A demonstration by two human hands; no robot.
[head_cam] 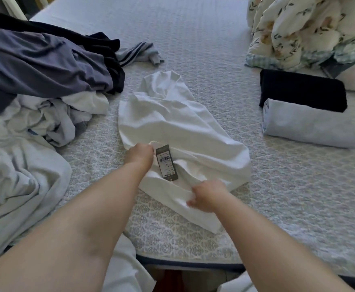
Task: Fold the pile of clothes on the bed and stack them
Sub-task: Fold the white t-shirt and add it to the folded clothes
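A crumpled white cotton garment point(178, 131) lies lengthwise in the middle of the pale quilted bedspread point(277, 186), its near end towards the person; a grey cardboard price tag with a barcode point(167, 162) rests on top of that near end; the left hand point(139, 155) has its fingers curled into the white cloth just left of the tag, pinching a fold of it, and the right hand point(207, 196) grips the near edge of the same garment, fingers bunched in the fabric, a little to the right of the tag and nearer the foot of the bed; both forearms are bare. To the left, the unfolded pile of clothes point(41, 81) sits heaped on the bed, a slate-blue top and a black piece uppermost, white and pale blue items beneath them, with a grey striped cuff point(139, 52) trailing out towards the centre; a rumpled pale blue sheet point(16, 171) spreads below the pile towards the near left corner. On the right, well apart from the white garment, a folded black garment point(303, 90) lies flat, and a folded pale blue garment point(307, 125) lies just in front of it, touching its near edge; behind these, a bunched floral duvet point(303, 28) fills the far right corner.
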